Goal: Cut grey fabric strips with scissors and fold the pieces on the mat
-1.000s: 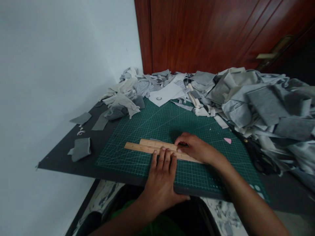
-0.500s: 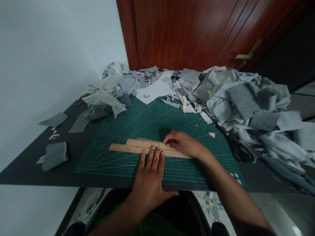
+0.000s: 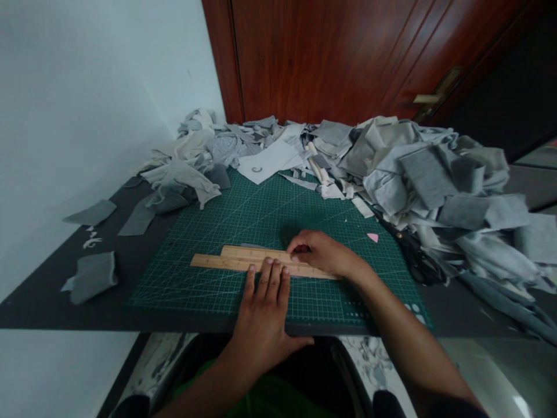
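Note:
Two wooden rulers lie side by side across the green cutting mat (image 3: 187, 293), the far ruler (image 3: 246, 252) set a little to the right of the near ruler (image 3: 209, 262). My left hand (image 3: 263, 316) lies flat with its fingers stretched out and the tips pressing on the near ruler. Its thumb points right, by the table's front edge. My right hand (image 3: 324, 252) is closed, thumb and forefinger pinching at the far ruler, whose right part it covers. A thin sliver of grey cloth (image 3: 253, 245) shows along that ruler's far edge.
Grey and white fabric scraps (image 3: 430, 174) are heaped at the right and along the back. Black-handled scissors (image 3: 420, 261) lie right of the mat, near a pink piece of chalk (image 3: 372, 237). A folded grey cloth (image 3: 94, 277) lies at the left. A wooden door (image 3: 322, 64) stands behind.
The whole view has shifted very slightly. Both hands and the rulers keep their places on the mat.

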Demonstrator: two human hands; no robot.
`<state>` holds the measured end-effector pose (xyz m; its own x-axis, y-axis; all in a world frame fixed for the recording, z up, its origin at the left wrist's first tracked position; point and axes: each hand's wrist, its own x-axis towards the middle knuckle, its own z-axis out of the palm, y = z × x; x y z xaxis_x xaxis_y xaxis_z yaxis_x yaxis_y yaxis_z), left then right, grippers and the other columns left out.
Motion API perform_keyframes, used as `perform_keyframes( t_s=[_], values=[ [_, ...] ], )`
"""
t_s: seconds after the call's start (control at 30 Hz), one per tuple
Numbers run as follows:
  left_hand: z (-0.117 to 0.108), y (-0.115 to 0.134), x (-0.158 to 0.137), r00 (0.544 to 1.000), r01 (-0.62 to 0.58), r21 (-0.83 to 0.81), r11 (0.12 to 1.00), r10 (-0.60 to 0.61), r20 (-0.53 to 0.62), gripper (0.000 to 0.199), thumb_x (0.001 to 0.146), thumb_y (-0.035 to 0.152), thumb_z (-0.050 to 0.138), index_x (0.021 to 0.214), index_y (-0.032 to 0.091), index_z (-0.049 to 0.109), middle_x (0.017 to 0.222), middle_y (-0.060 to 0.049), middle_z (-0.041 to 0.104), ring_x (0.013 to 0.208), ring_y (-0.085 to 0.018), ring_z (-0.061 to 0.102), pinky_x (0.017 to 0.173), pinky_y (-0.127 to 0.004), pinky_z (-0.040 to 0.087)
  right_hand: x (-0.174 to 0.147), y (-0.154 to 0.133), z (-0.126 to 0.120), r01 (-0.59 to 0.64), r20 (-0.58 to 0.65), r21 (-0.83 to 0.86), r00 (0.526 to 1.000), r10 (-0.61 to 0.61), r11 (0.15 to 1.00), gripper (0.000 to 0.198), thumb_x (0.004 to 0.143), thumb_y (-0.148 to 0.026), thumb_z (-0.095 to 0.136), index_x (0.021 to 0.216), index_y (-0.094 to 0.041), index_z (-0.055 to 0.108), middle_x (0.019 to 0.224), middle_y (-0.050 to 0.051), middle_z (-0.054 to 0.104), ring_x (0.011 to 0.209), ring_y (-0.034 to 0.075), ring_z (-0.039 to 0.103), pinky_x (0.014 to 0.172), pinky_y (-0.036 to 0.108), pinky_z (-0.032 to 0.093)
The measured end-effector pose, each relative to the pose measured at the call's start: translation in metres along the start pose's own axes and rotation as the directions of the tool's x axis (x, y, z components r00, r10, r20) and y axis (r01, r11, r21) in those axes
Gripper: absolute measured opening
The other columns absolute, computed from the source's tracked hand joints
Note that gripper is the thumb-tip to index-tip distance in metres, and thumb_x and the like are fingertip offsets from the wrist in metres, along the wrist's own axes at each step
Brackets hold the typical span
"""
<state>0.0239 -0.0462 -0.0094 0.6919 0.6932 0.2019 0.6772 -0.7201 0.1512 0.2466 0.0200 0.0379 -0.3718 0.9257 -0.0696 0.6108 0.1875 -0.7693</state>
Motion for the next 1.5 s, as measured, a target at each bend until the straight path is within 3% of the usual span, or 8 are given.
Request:
perform_keyframes(
  t_s=[0.2,0.73,0.9,1.0,1.07,1.13,1.3,1.5],
  values=[
    [0.0,0.0,-0.004,1.0,-0.006,-0.02,1.0,0.006,0.029,0.129,0.072,0.098,0.047,0.158,0.003,0.034,0.168,-0.025,0.026,0.159,-0.041,0.013,0.129,-0.062,0.003,-0.002,-0.001,0.001,0.003,0.018,-0.052,1.0,-0.002,0.999,0.014,0.088,-0.011,0.069,0.096,-0.02,0.077,0.091,0.003,0.067,0.084,0.019,0.065,0.074,0.029,0.047],
    [-0.001,-0.001,-0.007,1.0,-0.006,-0.024,1.0,0.006,0.022,0.129,0.074,0.098,0.042,0.161,0.004,0.027,0.169,-0.025,0.023,0.159,-0.042,0.012,0.129,-0.062,0.005,-0.002,0.002,0.003,-0.005,0.028,-0.054,1.0,0.006,0.999,0.016,0.088,-0.013,0.065,0.095,-0.02,0.076,0.09,0.003,0.066,0.082,0.019,0.064,0.072,0.03,0.047],
    [-0.007,-0.002,-0.008,0.998,-0.041,-0.12,0.992,0.035,-0.049,0.135,0.068,0.102,0.043,0.164,0.01,0.021,0.169,-0.021,0.027,0.158,-0.042,0.017,0.128,-0.062,0.014,-0.002,0.004,0.005,0.015,0.019,-0.061,1.0,-0.013,0.998,0.015,0.089,-0.014,0.065,0.095,-0.021,0.076,0.089,0.002,0.065,0.081,0.019,0.063,0.071,0.029,0.047],
    [-0.017,-0.014,-0.004,0.981,0.017,-0.226,0.974,-0.06,-0.185,0.106,0.08,0.09,0.05,0.153,0.014,0.043,0.161,-0.019,0.043,0.15,-0.038,0.037,0.121,-0.056,0.036,-0.003,0.001,0.004,-0.009,0.015,-0.071,1.0,0.01,0.997,0.014,0.088,-0.014,0.066,0.095,-0.021,0.077,0.089,0.003,0.065,0.081,0.019,0.063,0.071,0.029,0.046],
    [-0.024,-0.031,0.003,0.957,0.075,-0.263,0.962,-0.143,-0.251,0.06,0.098,0.063,0.055,0.136,0.018,0.061,0.152,-0.015,0.053,0.14,-0.032,0.05,0.116,-0.05,0.045,-0.003,-0.002,0.004,-0.021,0.02,-0.075,1.0,0.023,0.997,0.015,0.088,-0.013,0.067,0.096,-0.021,0.077,0.091,0.003,0.065,0.082,0.02,0.063,0.072,0.03,0.046],
    [-0.03,-0.055,0.011,0.928,0.123,-0.21,0.97,-0.187,-0.323,0.029,0.101,0.039,0.057,0.118,0.02,0.07,0.141,-0.011,0.061,0.133,-0.031,0.054,0.114,-0.051,0.046,-0.004,-0.004,0.004,-0.021,0.026,-0.074,0.999,0.023,0.997,0.015,0.089,-0.013,0.067,0.096,-0.021,0.077,0.091,0.003,0.065,0.083,0.02,0.063,0.072,0.03,0.046],
    [-0.037,-0.102,0.02,0.949,0.129,-0.26,0.957,-0.195,-0.246,0.026,0.096,0.017,0.054,0.111,0.023,0.074,0.118,-0.005,0.069,0.116,-0.024,0.061,0.102,-0.044,0.053,-0.004,-0.004,0.004,-0.03,0.018,-0.071,0.999,0.031,0.997,0.013,0.09,-0.014,0.067,0.095,-0.021,0.076,0.091,0.003,0.064,0.083,0.019,0.063,0.071,0.029,0.044],
    [-0.039,-0.1,0.018,0.972,0.071,-0.236,0.969,-0.121,-0.204,0.02,0.091,0.014,0.063,0.103,0.024,0.076,0.111,-0.004,0.072,0.109,-0.023,0.064,0.098,-0.043,0.053,-0.004,-0.004,0.004,-0.03,0.018,-0.082,0.999,0.032,0.996,0.013,0.089,-0.013,0.068,0.095,-0.021,0.076,0.092,0.003,0.065,0.083,0.019,0.063,0.071,0.029,0.044]
  ],
)
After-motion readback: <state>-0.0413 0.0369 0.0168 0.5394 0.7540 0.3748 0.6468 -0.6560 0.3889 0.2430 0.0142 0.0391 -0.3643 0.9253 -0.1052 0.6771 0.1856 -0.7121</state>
